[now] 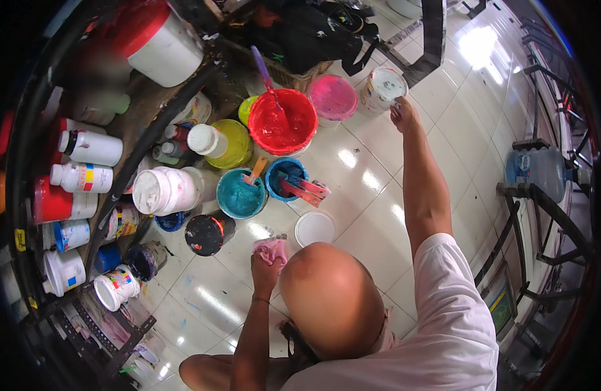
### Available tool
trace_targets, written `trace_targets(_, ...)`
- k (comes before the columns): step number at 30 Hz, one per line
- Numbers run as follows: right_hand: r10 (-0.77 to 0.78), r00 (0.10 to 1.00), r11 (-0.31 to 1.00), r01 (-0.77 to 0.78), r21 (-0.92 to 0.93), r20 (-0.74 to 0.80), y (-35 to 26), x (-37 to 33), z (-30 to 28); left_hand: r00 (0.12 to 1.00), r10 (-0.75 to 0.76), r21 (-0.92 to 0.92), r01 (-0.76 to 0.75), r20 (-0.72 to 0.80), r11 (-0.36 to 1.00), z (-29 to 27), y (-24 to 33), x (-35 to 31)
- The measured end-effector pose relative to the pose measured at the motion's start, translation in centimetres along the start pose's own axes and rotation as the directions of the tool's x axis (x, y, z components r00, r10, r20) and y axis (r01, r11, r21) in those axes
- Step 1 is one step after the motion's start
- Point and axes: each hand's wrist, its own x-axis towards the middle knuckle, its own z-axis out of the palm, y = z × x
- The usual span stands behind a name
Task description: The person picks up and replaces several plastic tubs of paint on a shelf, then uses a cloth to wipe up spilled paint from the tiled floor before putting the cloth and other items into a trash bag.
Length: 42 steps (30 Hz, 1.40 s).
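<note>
Left hand (pixel 266 270): you clench the crumpled pink cloth (pixel 272 249), forearm pointing forward.
White disc (pixel 315 229): smooth, round, on glossy tiles (pixel 372 228).
Right hand (pixel 403 115): your arm extends forward, fingers pinching the paint-smeared white bucket's (pixel 377 99) rim, beside the pink tub (pixel 333 99).

Floor (pixel 372 225): pale glossy square tiles, dark joints, some paint specks lower left. Overhead light shows as white glare patches (pixel 480 47), brightest upper right. Left: dark-edged brown shelf (pixel 149 105), perforated metal rack (pixel 85 328) below. Right: black metal frames (pixel 553 220) along the side.
</note>
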Motion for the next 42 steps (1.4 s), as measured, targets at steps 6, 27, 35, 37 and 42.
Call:
trace_targets(6, -0.038, 0.999, 0.99, 0.037, 0.133, 0.007, 1.8, -4.2, -2.5, 0.986, 0.148, -0.023, -0.147, 0.08, 0.989, -2.6, -2.2, -0.4)
trace_targets(27, -0.301, 0.339, 0.901, -0.205, 0.382, 0.891, -8.5, -37.1, 1.6, 0.818, 0.205, 0.478, -0.496, 0.538, 0.725, -19.5, 8.2, -8.7)
trace_targets(35, 0.075, 0.36, 0.997, -0.046, -0.063, 0.93, 0.2, -50.8, 12.9, 0.953, 0.036, 0.297, -0.13, 0.302, 0.946, -35.8, -0.8, -13.7)
trace_targets(37, 0.228, 0.303, 0.973, -0.106, -0.205, 0.925, 5.7, -54.1, 15.8, 0.987, -0.097, 0.222, 0.067, 0.129, 0.973, -36.1, -8.2, -15.4)
trace_targets(42, 0.558, 0.122, 0.827, -0.166, -0.537, 0.821, 18.8, -58.2, 21.4, 0.904, -0.368, -0.242, 0.316, -0.217, 0.917, -28.4, -22.0, -20.1)
